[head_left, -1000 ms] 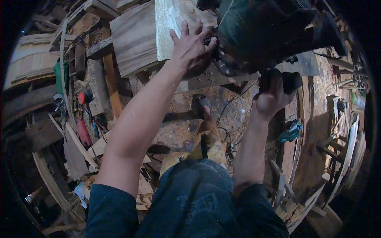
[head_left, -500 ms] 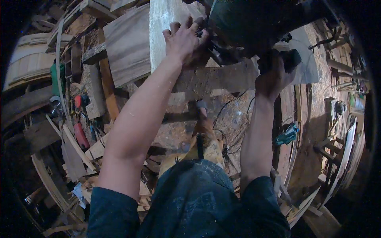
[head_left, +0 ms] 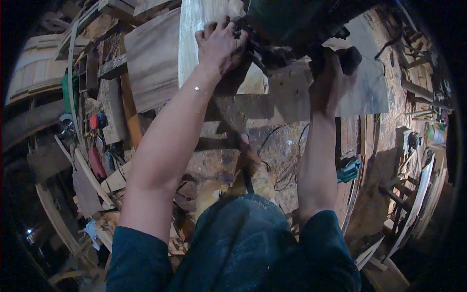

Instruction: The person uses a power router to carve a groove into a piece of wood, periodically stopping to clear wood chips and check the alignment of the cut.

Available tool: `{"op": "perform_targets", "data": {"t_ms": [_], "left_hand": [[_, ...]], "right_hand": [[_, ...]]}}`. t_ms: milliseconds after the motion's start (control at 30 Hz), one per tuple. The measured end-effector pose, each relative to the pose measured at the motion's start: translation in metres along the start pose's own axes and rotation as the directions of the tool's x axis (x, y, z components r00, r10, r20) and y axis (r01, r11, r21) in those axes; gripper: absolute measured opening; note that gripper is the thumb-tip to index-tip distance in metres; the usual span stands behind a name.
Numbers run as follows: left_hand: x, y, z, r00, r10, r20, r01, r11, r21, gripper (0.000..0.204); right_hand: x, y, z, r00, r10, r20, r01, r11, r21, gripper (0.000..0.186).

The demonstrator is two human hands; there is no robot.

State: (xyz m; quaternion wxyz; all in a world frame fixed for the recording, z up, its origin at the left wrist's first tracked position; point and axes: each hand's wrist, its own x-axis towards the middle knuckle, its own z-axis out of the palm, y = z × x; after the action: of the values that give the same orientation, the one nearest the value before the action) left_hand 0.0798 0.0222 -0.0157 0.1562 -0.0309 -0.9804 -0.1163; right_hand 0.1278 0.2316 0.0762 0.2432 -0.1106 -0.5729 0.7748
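Both hands and the dark green power tool (head_left: 284, 22) had shifted farther from the person since the earlier frame, baring more of the grey board (head_left: 365, 95) on the right. The tool stood at the top of the head view, over the boards, its upper part cut off by the frame. Left hand (head_left: 219, 46): placed at the tool's left side with fingers bent, beside the pale board (head_left: 188, 48); whether it gripped the tool could not be told, contact being hidden in shadow. Right hand (head_left: 334, 70): closed around the dark near right part of the tool. A brown-grey board (head_left: 151, 68) lay to the left of the pale board. On the left lay a round red-and-black object (head_left: 98, 121) and a red-handled tool (head_left: 96, 163); a teal object (head_left: 348, 171) rested to the right of the right forearm.
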Motion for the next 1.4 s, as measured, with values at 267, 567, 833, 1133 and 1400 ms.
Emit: {"op": "perform_targets", "data": {"t_ms": [267, 567, 833, 1133, 1400], "left_hand": [[-0.061, 0.017, -0.014, 1.000, -0.001, 0.031, 0.004, 0.997, -0.074, 0.055], [-0.104, 0.017, -0.014, 0.998, 0.047, -0.029, -0.048, 0.999, -0.021, 0.056], [-0.110, 0.019, -0.017, 0.994, 0.073, -0.087, -0.082, 0.992, -0.094, 0.055], [-0.105, 0.027, -0.030, 1.000, 0.027, 0.009, -0.027, 0.997, -0.074, 0.054], [-0.085, 0.030, -0.043, 0.991, -0.082, 0.104, 0.087, 0.995, -0.046, 0.056]], "right_hand": [[-0.056, -0.021, -0.043, 0.999, -0.017, -0.046, 0.013, 0.996, -0.091, 0.016], [-0.097, -0.024, -0.080, 0.999, -0.045, -0.006, 0.044, 0.987, -0.152, 0.013], [-0.110, -0.033, -0.080, 0.997, 0.041, -0.064, -0.045, 0.996, -0.071, 0.019], [-0.093, -0.029, -0.074, 0.999, -0.018, -0.042, 0.016, 0.999, -0.041, 0.016], [-0.053, -0.016, -0.058, 0.999, -0.036, 0.018, 0.037, 0.999, -0.028, 0.012]]}}
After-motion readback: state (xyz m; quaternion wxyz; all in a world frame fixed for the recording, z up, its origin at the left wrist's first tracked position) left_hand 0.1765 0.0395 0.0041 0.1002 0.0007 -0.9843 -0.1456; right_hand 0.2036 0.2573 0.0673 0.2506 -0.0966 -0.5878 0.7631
